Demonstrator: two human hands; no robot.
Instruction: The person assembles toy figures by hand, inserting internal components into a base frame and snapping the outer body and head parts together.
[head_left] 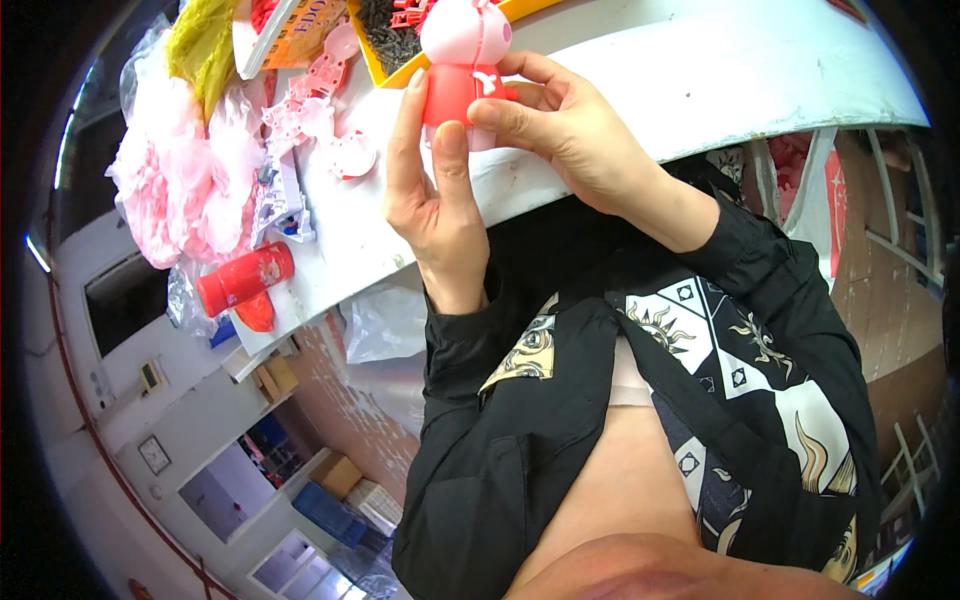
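A plastic toy figure (450, 92) is between my two hands over the table's near edge. Its round head is pink, its body red and its lower part pale pink; a seam runs down the head and body, beside a small white piece. My left hand (440, 200) grips the figure from the left and below, thumb and fingers against its side and base. From the right, my right hand (585, 130) is closed on the body, the thumb pressed to its front near the seam. Some right fingers are hidden behind the figure.
A yellow tray (378, 70) of small dark screws and red parts stands just beyond the figure. Loose pink plastic parts (305, 115), a pink plastic bag (175, 180), pale lavender parts (283, 200) and a red bottle (245, 279) crowd the white table's (350, 235) left side.
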